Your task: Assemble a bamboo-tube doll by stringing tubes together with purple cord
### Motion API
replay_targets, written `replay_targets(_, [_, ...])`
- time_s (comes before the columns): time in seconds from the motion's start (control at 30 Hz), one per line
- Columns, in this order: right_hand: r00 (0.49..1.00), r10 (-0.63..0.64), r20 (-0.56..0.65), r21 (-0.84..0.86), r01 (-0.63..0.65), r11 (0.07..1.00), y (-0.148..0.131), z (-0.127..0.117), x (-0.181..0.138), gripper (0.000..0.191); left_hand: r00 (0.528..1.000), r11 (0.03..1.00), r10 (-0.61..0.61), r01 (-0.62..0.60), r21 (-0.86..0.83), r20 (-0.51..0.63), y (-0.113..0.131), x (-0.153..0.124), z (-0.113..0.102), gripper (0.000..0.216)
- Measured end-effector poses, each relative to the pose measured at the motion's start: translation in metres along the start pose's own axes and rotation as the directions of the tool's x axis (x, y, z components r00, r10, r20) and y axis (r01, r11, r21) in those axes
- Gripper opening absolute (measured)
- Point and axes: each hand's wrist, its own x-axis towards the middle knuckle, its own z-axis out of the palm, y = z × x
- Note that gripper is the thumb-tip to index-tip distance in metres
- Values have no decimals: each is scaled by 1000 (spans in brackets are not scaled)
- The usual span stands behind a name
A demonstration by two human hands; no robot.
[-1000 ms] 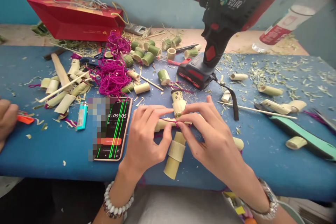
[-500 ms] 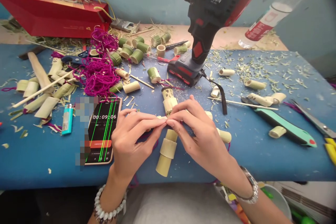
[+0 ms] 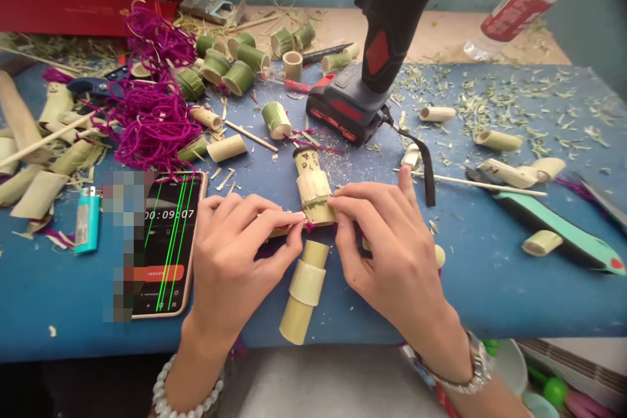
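The left hand (image 3: pixel 228 268) and right hand (image 3: pixel 392 245) come in from 7 and 5 o'clock to a pale green bamboo tube (image 3: pixel 312 186). Its long axis runs from 12 to 6 o'clock, crossing at its lower end a thin pale bamboo strip (image 3: pixel 279 232) that lies roughly from 9 to 3 o'clock. The left grip is clamped on the strip, thumb and fingers pinched together, with a short magenta yarn thread (image 3: pixel 308 226) showing at the crossing. The right grip is closed against the tube's lower side, its fingertips (image 3: pixel 337 204) pressing there, and the tube stands slightly nearer this hand. Just below, at 6 o'clock, a jointed pale bamboo cylinder (image 3: pixel 301 292) rests on the blue work surface (image 3: pixel 490 300). A black-and-red cordless drill (image 3: pixel 377 59) stands at 12 o'clock.
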Motion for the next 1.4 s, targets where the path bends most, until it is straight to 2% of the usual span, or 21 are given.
replay_targets(0.63, [1000, 11, 9, 55, -12, 998, 2, -1, 0, 12, 996, 1000, -6, 4, 20, 90, 4, 4, 1, 9])
replay_targets(0.93, [1000, 22, 0, 71, -22, 997, 2, -1, 0, 12, 997, 1000, 10, -11, 12, 77, 2, 4, 3, 10])
replay_targets(1.4, [999, 34, -11, 101, -32, 994, 4, -1, -2, 12, 996, 998, -29, 33, -46, 89, 0, 0, 1, 17])
